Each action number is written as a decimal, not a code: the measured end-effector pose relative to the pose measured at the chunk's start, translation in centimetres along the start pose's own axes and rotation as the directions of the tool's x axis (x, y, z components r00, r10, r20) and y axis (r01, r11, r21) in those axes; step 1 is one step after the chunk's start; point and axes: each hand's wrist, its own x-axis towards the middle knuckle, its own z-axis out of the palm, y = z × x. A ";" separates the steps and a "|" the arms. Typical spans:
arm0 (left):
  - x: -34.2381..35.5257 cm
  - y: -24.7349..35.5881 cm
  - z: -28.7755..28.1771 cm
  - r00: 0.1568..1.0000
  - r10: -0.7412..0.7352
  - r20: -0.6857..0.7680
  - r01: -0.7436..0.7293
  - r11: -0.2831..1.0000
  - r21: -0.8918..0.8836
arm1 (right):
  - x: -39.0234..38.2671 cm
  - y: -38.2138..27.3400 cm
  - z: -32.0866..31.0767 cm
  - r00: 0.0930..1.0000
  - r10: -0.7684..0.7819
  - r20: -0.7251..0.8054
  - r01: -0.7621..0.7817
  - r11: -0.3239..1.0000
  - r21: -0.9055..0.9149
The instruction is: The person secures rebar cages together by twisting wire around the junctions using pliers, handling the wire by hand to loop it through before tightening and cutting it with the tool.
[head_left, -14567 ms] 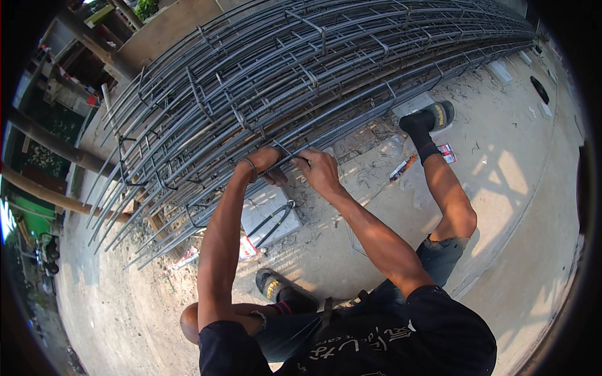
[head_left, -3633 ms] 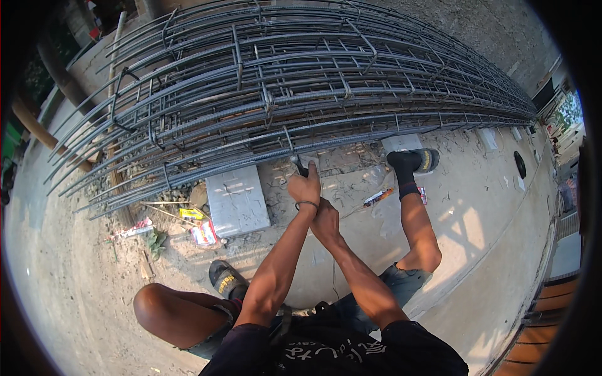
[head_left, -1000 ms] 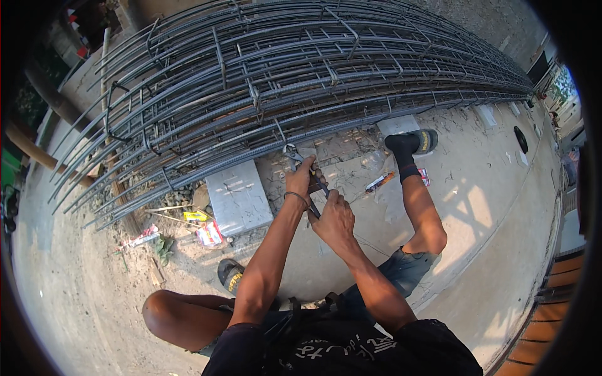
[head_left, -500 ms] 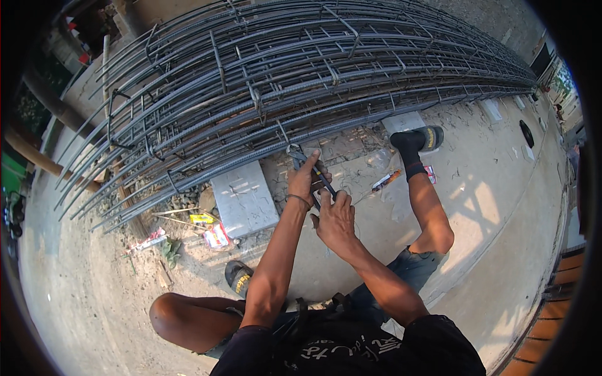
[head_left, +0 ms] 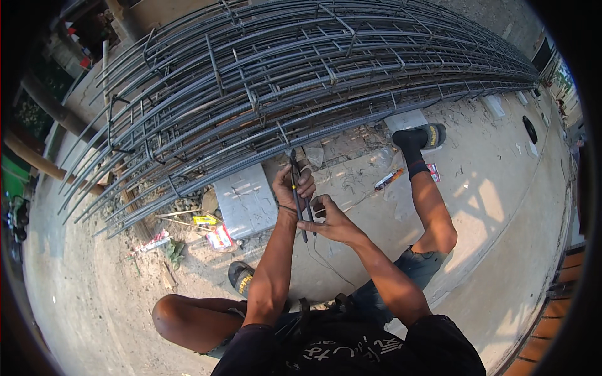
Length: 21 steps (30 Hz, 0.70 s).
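Note:
A pair of dark-handled pincers stands between my hands, its jaws close to the lowest bars of the steel rebar cages. My left hand wraps its fingers around the tool below the jaws. Lower down, my right hand is closed at the handles, its thumb across them; the grip is partly hidden. A thin wire loops below my right hand, and where its upper end goes cannot be made out.
Under the cages lie pale slabs. Left of my forearms are a red and white packet, a yellow packet and sticks. An orange-dark wrapper lies near my right foot. Wooden poles stand at far left.
The pincers have turned more upright, with the handles closer together. My right hand has turned and shifted slightly lower. The wire loop now shows clearly below it.

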 end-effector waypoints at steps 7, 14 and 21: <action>0.4 -0.8 2.6 0.912 0.148 -0.383 0.100 0.825 0.557 | -0.6 -0.8 -1.2 0.956 0.287 -0.070 -0.230 0.872 0.432; -1.1 -0.1 1.5 0.894 0.232 -0.382 0.137 0.670 0.729 | -0.3 -0.3 -2.2 0.976 0.207 -0.071 -0.138 0.831 0.539; -1.6 -0.9 0.5 0.865 0.283 -0.415 0.079 0.739 0.669 | -1.1 2.6 -0.1 0.950 -0.297 -0.098 0.299 0.954 0.008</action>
